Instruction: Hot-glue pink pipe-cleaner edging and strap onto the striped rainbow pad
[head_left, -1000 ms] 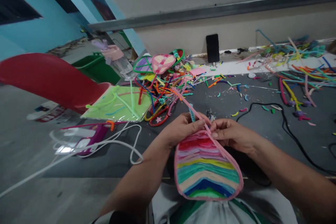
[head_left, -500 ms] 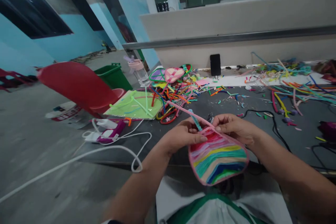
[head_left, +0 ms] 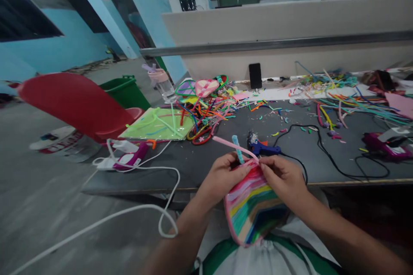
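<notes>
A rounded piece with rainbow stripes (head_left: 254,206) and a pink fuzzy border hangs between my hands, above my lap. My left hand (head_left: 227,176) pinches its upper left edge, thumb on the front. Beside those fingers a short light blue fuzzy stem (head_left: 238,148) sticks up. My right hand (head_left: 284,176) has thumb and index finger closed at the top tip, where a pink fuzzy stem (head_left: 234,144) reaches out to the upper left. Just beyond my hands a blue glue gun (head_left: 266,149) lies on the dark table (head_left: 193,169).
Loose coloured stems (head_left: 216,109) and a green sheet in plastic (head_left: 158,122) lie at the left. A phone (head_left: 255,76) leans on the back panel. Power strips sit at both sides, with white and black cables. A red chair (head_left: 71,103) stands left.
The view has shifted, and the glue gun, earlier mostly behind my hands, now shows. My right hand has turned over the piece's right side, with its fingertips at the top tip.
</notes>
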The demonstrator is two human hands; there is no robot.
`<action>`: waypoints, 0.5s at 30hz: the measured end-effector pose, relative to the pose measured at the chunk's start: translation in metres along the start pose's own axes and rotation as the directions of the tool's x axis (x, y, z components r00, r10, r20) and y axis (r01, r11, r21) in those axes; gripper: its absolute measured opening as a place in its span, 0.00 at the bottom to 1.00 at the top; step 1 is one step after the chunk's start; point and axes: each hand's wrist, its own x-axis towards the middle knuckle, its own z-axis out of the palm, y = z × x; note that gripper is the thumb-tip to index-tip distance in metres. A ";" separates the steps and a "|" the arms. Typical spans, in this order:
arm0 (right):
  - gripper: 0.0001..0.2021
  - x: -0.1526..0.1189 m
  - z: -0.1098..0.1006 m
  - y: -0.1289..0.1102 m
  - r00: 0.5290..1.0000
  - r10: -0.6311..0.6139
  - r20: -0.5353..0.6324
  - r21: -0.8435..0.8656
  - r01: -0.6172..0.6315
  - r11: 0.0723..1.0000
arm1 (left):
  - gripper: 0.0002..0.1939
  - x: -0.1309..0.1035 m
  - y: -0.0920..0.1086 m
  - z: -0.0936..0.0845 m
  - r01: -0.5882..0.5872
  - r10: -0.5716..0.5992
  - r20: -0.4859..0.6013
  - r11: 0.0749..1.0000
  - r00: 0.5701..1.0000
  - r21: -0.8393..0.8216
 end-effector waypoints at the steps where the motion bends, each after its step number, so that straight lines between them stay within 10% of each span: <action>1: 0.07 -0.004 0.000 0.001 1.000 -0.024 -0.008 -0.012 0.024 1.000 | 0.16 0.000 -0.002 0.001 -0.001 0.001 0.001 1.000 1.000 0.005; 15: 0.08 -0.019 -0.005 0.018 0.920 -0.323 -0.220 -0.212 0.278 0.937 | 0.19 0.003 -0.008 0.014 0.032 -0.015 0.159 0.994 0.987 -0.105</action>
